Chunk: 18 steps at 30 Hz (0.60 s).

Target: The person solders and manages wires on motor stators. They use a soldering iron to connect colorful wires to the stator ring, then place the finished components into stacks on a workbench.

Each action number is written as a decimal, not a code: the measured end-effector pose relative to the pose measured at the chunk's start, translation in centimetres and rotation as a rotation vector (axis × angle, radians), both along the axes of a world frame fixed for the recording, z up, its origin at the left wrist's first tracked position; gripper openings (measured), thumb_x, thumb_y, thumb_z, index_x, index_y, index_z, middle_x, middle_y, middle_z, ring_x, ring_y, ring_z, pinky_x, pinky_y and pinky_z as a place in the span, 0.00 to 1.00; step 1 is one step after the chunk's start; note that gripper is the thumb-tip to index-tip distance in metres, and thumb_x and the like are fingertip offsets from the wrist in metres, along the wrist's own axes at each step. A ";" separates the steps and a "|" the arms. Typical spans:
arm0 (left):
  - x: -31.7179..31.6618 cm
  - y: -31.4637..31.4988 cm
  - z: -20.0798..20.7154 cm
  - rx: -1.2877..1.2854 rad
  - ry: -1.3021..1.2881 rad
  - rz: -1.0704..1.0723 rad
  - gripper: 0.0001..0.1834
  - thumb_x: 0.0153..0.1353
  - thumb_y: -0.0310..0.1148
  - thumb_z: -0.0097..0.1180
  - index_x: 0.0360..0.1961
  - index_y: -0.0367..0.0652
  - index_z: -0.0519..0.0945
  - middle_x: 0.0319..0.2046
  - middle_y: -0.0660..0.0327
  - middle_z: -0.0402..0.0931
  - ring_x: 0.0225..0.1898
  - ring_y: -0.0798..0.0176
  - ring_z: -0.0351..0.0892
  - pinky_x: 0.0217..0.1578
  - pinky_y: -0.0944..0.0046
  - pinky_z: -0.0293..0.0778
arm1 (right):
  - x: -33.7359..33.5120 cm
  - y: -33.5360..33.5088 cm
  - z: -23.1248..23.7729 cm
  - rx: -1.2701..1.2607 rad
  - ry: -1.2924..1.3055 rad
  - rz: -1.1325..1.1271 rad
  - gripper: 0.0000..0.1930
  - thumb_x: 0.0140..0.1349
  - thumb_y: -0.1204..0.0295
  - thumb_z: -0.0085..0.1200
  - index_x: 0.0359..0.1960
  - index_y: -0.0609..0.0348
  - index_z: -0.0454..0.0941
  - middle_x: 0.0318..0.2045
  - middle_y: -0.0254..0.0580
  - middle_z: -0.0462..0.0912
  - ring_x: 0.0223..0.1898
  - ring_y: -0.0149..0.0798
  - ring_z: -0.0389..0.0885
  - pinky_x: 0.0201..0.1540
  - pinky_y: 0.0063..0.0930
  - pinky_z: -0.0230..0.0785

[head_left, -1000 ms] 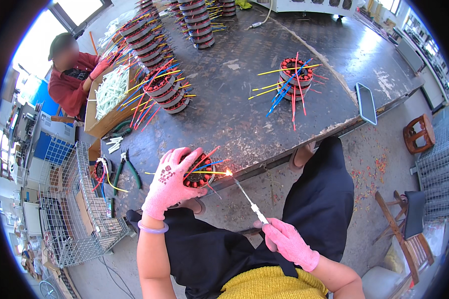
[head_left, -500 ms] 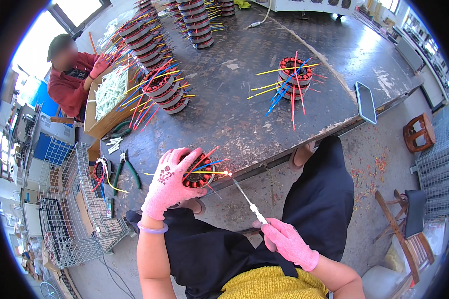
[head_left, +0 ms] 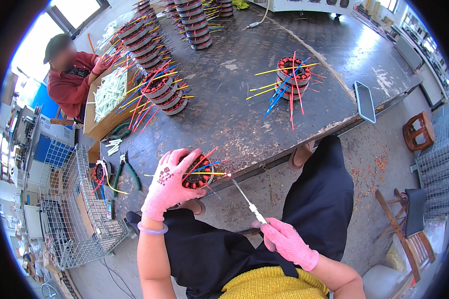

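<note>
Gripping a round grey metal ring with red windings (head_left: pixel 201 183) in the left pink-gloved hand (head_left: pixel 168 183), at the near edge of the dark scuffed surface (head_left: pixel 264 132); clasping a white-and-silver rod tool (head_left: pixel 254 209) in the right pink-gloved hand (head_left: pixel 289 242). Probably heating a thin yellow wire (head_left: pixel 217 173) at its end; calls next for steady aim.

Elec. workshop, scuffed bench (head_left: pixel 234 109) w/ stacked wire-wound rings (head_left: pixel 163 94), pliers (head_left: pixel 132 174), mesh cage (head_left: pixel 72 255), coloured scraps (head_left: pixel 379 165) on flr (head_left: pixel 366 239)

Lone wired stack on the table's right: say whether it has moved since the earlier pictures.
No. The stack holds its place against the table; both merely drift slightly left together in the picture.
</note>
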<state>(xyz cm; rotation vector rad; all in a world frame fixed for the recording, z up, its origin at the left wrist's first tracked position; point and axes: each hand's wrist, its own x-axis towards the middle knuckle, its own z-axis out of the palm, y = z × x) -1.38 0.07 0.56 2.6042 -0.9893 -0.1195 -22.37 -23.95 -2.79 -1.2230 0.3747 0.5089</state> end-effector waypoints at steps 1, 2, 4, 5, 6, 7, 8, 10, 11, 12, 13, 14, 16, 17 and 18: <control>0.0 0.0 0.0 0.000 0.001 0.003 0.50 0.32 0.39 0.76 0.63 0.44 0.72 0.57 0.50 0.70 0.60 0.43 0.68 0.63 0.50 0.63 | 0.1 -0.1 0.2 -0.039 0.000 0.020 0.17 0.75 0.65 0.41 0.54 0.65 0.75 0.21 0.29 0.68 0.22 0.23 0.65 0.27 0.20 0.59; 0.0 0.0 0.0 -0.001 0.001 0.005 0.50 0.32 0.39 0.76 0.63 0.44 0.72 0.57 0.50 0.70 0.60 0.43 0.68 0.63 0.50 0.63 | 0.1 -0.1 0.3 -0.039 -0.009 0.017 0.17 0.75 0.65 0.41 0.54 0.65 0.75 0.20 0.29 0.68 0.22 0.23 0.65 0.27 0.20 0.59; 0.0 -0.2 0.1 0.002 0.002 0.002 0.50 0.32 0.39 0.76 0.63 0.44 0.72 0.57 0.50 0.70 0.60 0.43 0.68 0.64 0.50 0.63 | 0.0 -0.1 0.3 -0.041 -0.027 0.010 0.17 0.76 0.65 0.41 0.54 0.65 0.75 0.20 0.29 0.68 0.22 0.23 0.65 0.27 0.21 0.60; 0.0 -0.2 0.1 0.004 0.002 0.001 0.50 0.32 0.39 0.76 0.63 0.44 0.72 0.57 0.50 0.70 0.60 0.43 0.67 0.64 0.50 0.63 | 0.0 -0.1 0.3 -0.056 -0.042 0.020 0.17 0.76 0.65 0.41 0.54 0.65 0.75 0.20 0.30 0.69 0.22 0.23 0.65 0.27 0.21 0.60; 0.0 -0.3 0.1 0.006 0.005 0.000 0.51 0.32 0.39 0.76 0.63 0.44 0.72 0.57 0.50 0.70 0.60 0.43 0.67 0.64 0.50 0.63 | -0.1 -0.3 0.3 -0.071 -0.058 0.029 0.17 0.76 0.65 0.41 0.54 0.65 0.75 0.20 0.30 0.69 0.22 0.23 0.65 0.27 0.21 0.60; -0.1 -0.2 0.1 0.007 0.008 0.003 0.51 0.32 0.39 0.76 0.64 0.44 0.72 0.58 0.50 0.70 0.60 0.43 0.67 0.64 0.50 0.63 | 0.0 -0.3 0.4 -0.086 -0.074 0.042 0.17 0.76 0.65 0.41 0.54 0.65 0.75 0.20 0.30 0.69 0.22 0.24 0.65 0.27 0.21 0.60; -0.1 -0.1 0.1 0.009 0.011 0.005 0.51 0.32 0.39 0.76 0.64 0.44 0.72 0.58 0.50 0.70 0.60 0.43 0.67 0.64 0.50 0.63 | 0.1 -0.3 0.4 -0.077 -0.064 0.040 0.17 0.76 0.65 0.41 0.54 0.65 0.75 0.20 0.30 0.69 0.22 0.24 0.66 0.27 0.21 0.60; 0.0 0.0 0.1 0.001 0.013 0.004 0.51 0.32 0.39 0.77 0.64 0.44 0.72 0.58 0.50 0.70 0.60 0.43 0.67 0.64 0.50 0.63 | 0.2 -0.2 0.5 -0.058 -0.044 0.033 0.17 0.75 0.65 0.41 0.54 0.65 0.75 0.20 0.30 0.69 0.22 0.24 0.66 0.27 0.21 0.60; 0.0 -0.1 0.2 -0.002 0.014 0.001 0.51 0.32 0.39 0.77 0.64 0.44 0.72 0.58 0.50 0.70 0.60 0.43 0.67 0.64 0.50 0.63 | 0.1 -0.2 0.4 -0.055 -0.040 0.030 0.17 0.75 0.65 0.41 0.54 0.65 0.75 0.20 0.30 0.69 0.22 0.24 0.66 0.27 0.21 0.60; 0.0 -0.1 0.2 -0.002 0.011 0.001 0.51 0.32 0.39 0.77 0.64 0.44 0.72 0.57 0.50 0.70 0.60 0.43 0.67 0.64 0.50 0.63 | 0.1 -0.2 0.2 -0.051 -0.037 0.027 0.17 0.76 0.65 0.41 0.54 0.65 0.75 0.21 0.30 0.69 0.22 0.24 0.66 0.27 0.21 0.60; 0.0 -0.1 0.1 -0.002 0.010 0.000 0.51 0.32 0.39 0.77 0.64 0.44 0.72 0.57 0.50 0.70 0.60 0.43 0.67 0.64 0.50 0.63 | 0.0 -0.2 0.1 -0.048 -0.032 0.025 0.17 0.76 0.65 0.41 0.54 0.65 0.75 0.21 0.30 0.69 0.22 0.24 0.66 0.27 0.21 0.60; 0.0 -0.1 0.1 -0.002 0.009 0.000 0.51 0.32 0.39 0.77 0.64 0.44 0.72 0.57 0.50 0.70 0.60 0.44 0.68 0.64 0.50 0.63 | 0.0 -0.2 0.1 -0.038 -0.028 0.018 0.17 0.76 0.65 0.41 0.54 0.65 0.75 0.21 0.30 0.69 0.22 0.24 0.66 0.27 0.21 0.60; 0.0 -0.1 0.1 -0.001 0.005 -0.003 0.51 0.31 0.39 0.77 0.64 0.44 0.72 0.57 0.50 0.70 0.60 0.43 0.68 0.63 0.50 0.63 | 0.0 -0.2 0.1 -0.018 -0.021 0.005 0.17 0.75 0.65 0.41 0.54 0.66 0.74 0.21 0.30 0.69 0.22 0.24 0.66 0.27 0.22 0.60; 0.0 -0.1 0.1 0.000 0.003 -0.004 0.51 0.31 0.39 0.77 0.64 0.44 0.72 0.57 0.50 0.70 0.60 0.43 0.68 0.63 0.50 0.63 | -0.1 -0.2 0.1 -0.032 -0.033 0.013 0.18 0.75 0.64 0.41 0.54 0.66 0.74 0.21 0.30 0.69 0.22 0.24 0.66 0.27 0.21 0.60; 0.0 -0.1 0.0 -0.011 -0.009 -0.007 0.50 0.31 0.40 0.77 0.63 0.44 0.72 0.56 0.51 0.70 0.59 0.44 0.68 0.63 0.50 0.64 | -0.1 -0.3 0.1 -0.047 -0.045 0.020 0.18 0.75 0.64 0.41 0.54 0.66 0.74 0.21 0.30 0.69 0.22 0.24 0.66 0.27 0.21 0.60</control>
